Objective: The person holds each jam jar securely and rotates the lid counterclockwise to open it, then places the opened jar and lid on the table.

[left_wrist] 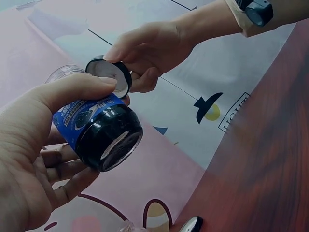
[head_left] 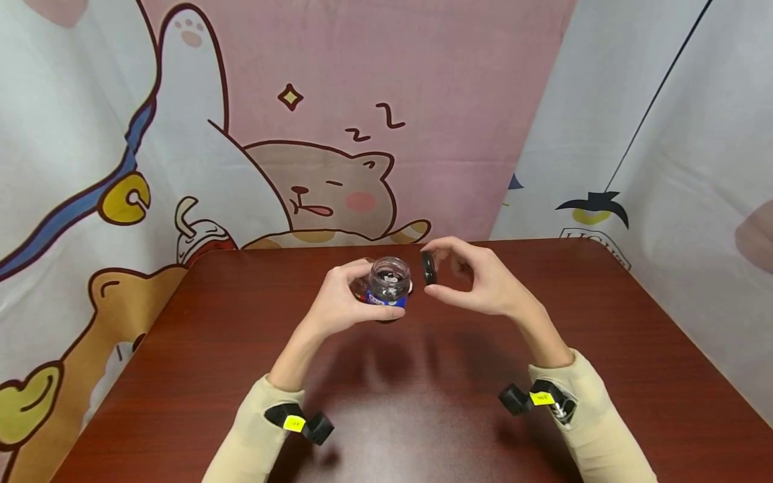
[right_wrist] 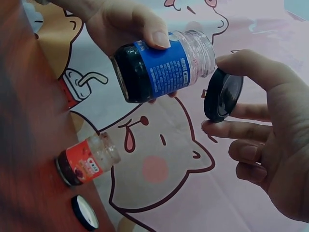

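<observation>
My left hand (head_left: 344, 302) grips a glass jar (right_wrist: 161, 67) with a blue label, dark contents in its lower part and an uncovered mouth. In the head view the jar is held above the table, its mouth showing. Just to its right, my right hand (head_left: 477, 275) pinches a round black lid (head_left: 429, 267) between thumb and fingers, held on edge and apart from the jar's mouth. The lid's pale inner face (left_wrist: 108, 75) shows in the left wrist view. In the right wrist view, a second glass jar (right_wrist: 87, 159) with a red label stands uncovered on the table.
Beside the red-labelled jar lies another lid (right_wrist: 85, 212), pale inside with a dark rim. The reddish-brown wooden table (head_left: 241, 376) reaches back to a printed cartoon curtain (head_left: 459, 121), with more curtain at both sides.
</observation>
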### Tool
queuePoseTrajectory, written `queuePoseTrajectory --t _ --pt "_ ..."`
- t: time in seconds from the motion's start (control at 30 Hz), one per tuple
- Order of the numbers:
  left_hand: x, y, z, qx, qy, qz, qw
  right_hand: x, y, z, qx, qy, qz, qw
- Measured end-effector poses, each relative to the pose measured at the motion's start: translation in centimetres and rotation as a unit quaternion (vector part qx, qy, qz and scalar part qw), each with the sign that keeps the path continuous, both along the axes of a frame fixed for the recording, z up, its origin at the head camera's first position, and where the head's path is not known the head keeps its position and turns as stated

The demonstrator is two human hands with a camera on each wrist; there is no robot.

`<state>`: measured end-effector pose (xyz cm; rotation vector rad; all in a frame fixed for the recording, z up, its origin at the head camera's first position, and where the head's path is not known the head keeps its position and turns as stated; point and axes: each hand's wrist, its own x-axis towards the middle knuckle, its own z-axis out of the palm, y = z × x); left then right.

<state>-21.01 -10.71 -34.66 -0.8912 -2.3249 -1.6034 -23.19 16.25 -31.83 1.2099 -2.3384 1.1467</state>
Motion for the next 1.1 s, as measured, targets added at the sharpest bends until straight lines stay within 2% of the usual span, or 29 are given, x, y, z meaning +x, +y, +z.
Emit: queuePoseTrajectory --t 0.23,0.63,1.1 --pt "0.1 -0.4 -0.5 -0.010 0.005 0.014 0.9998 -0.1 0.3 -0.7 0.017 -0.008 -0.014 1.000" --pt "0.0 -1.1 -2.1 -0.026 0.006 0.050 0.9984 -0.2 0.4 -2.4 0.059 -0.038 -0.021 0.997" --pt "-0.5 -1.6 -3.3 -0.039 -0.001 0.066 0.9970 -1.0 0.1 -3.8 0.059 -0.050 -0.023 0.997"
